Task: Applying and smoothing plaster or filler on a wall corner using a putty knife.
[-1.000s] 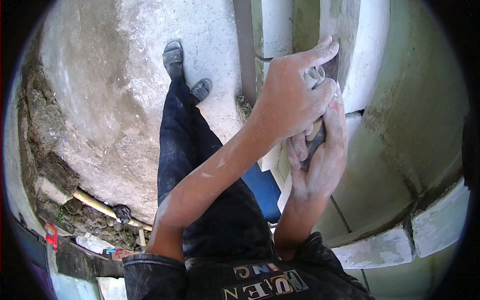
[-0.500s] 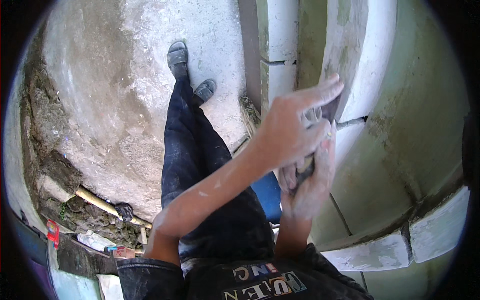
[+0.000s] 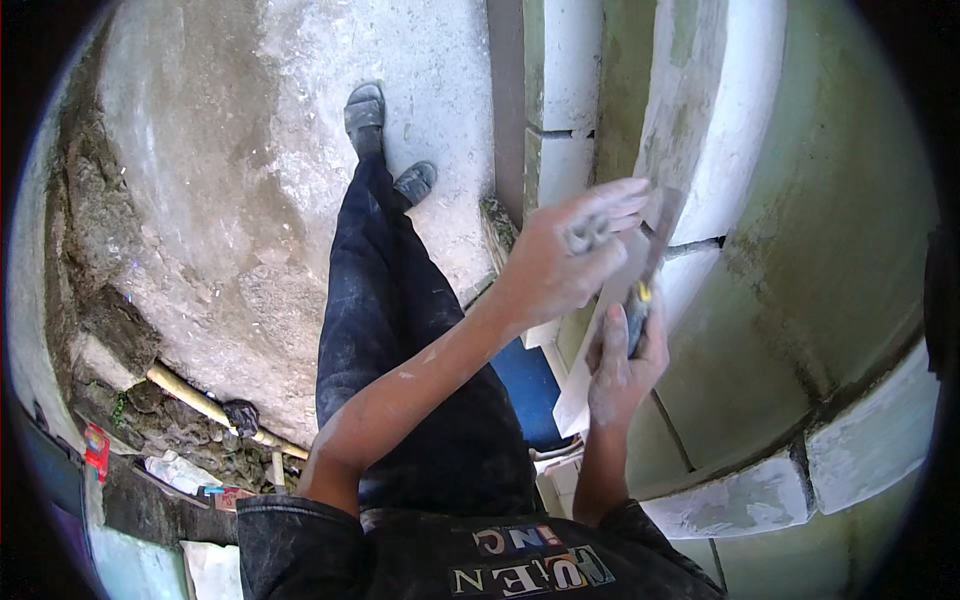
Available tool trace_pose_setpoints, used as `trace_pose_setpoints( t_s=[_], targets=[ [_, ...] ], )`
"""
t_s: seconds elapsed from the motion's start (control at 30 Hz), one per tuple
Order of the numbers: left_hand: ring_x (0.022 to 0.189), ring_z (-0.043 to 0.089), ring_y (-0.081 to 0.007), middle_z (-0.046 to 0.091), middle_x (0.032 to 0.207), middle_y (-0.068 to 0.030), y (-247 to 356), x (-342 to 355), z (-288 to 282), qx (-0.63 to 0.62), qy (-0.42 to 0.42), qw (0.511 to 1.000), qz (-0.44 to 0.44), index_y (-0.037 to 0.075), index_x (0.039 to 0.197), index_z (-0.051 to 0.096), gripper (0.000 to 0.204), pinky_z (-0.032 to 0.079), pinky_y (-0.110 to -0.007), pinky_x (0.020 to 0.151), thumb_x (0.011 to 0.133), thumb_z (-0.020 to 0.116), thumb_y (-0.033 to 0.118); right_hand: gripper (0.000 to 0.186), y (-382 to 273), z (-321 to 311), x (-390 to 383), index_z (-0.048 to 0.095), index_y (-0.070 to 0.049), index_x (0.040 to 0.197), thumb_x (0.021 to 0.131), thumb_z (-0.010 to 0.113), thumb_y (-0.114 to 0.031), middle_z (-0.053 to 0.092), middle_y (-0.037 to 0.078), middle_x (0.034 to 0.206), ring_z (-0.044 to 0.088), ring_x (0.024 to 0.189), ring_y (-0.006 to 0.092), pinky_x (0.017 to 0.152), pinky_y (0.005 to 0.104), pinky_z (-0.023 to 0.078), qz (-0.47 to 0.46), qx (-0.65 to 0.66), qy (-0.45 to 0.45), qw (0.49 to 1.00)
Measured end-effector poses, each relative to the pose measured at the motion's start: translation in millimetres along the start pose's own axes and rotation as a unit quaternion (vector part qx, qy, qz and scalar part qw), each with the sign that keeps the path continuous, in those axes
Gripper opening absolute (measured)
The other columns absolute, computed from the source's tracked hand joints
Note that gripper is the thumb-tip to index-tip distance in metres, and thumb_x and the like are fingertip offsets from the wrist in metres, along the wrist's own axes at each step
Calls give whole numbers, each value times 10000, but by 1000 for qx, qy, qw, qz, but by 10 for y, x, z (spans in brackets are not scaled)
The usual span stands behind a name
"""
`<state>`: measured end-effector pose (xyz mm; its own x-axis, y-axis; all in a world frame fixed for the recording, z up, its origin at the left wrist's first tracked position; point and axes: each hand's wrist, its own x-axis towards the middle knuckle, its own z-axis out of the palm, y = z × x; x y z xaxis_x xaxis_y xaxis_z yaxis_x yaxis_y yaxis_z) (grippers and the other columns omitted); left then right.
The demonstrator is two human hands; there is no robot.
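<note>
My right hand [image 3: 625, 375] is closed around the dark handle of a scraper [image 3: 637, 318] with a yellow collar and a flat grey metal blade that points up and away from me. Just left of the blade is my left hand [image 3: 570, 250], its fingers curled round something pale and greyish that blur keeps me from making out. Whether the left fingers touch the blade, I cannot tell. Whitish dust coats both hands and the forearms. Beyond the hands runs a pale ledge [image 3: 695, 120] of the wall, with a dark joint across it.
Pale wall blocks [image 3: 740, 505] curve along the lower right, in front of a greenish wall surface [image 3: 800, 250]. Below my hands is a blue object [image 3: 525, 390]. Rough concrete ground [image 3: 200, 200] lies at left, with a yellowish pole [image 3: 190, 395] and rubble beside it.
My hands have drawn apart, the right one lower and the left slightly leftward. More of the scraper's handle and blade now shows between them.
</note>
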<state>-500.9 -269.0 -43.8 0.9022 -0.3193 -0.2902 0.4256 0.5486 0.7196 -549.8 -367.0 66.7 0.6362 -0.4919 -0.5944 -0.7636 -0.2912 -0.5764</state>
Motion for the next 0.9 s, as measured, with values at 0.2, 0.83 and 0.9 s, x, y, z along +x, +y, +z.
trace_pose_setpoints(
  t_s=[0.2, 0.83, 0.9],
  targets=[
    [1139, 606, -215, 605, 1124, -117, -155, 168, -146, -327, 90, 941, 4, 21, 1183, 530, 263, 478, -378, 1017, 930, 566, 80, 498, 461, -556, 218, 514, 88, 1395, 960, 629, -127, 645, 225, 1125, 632, 910, 332, 843, 418, 514, -426, -361, 217, 801],
    [1539, 162, -335, 146, 1668, -196, -469, 308, 788, 135, 230, 936, 231, -11, 1593, 149, 776, 145, -443, 1247, 954, 544, 181, 402, 1073, -723, 520, 604, 71, 1290, 978, 623, -182, 606, 247, 1033, 572, 903, 405, 797, 483, 468, -443, -311, 288, 790],
    [1532, 189, -338, 151, 1667, -193, -506, 360, 720, 158, 218, 933, 240, -6, 1595, 144, 772, 174, -448, 1240, 958, 536, 183, 401, 1093, -716, 511, 603, 72, 1290, 976, 624, -176, 605, 249, 1034, 571, 903, 409, 800, 483, 469, -441, -314, 288, 790]
  ],
)
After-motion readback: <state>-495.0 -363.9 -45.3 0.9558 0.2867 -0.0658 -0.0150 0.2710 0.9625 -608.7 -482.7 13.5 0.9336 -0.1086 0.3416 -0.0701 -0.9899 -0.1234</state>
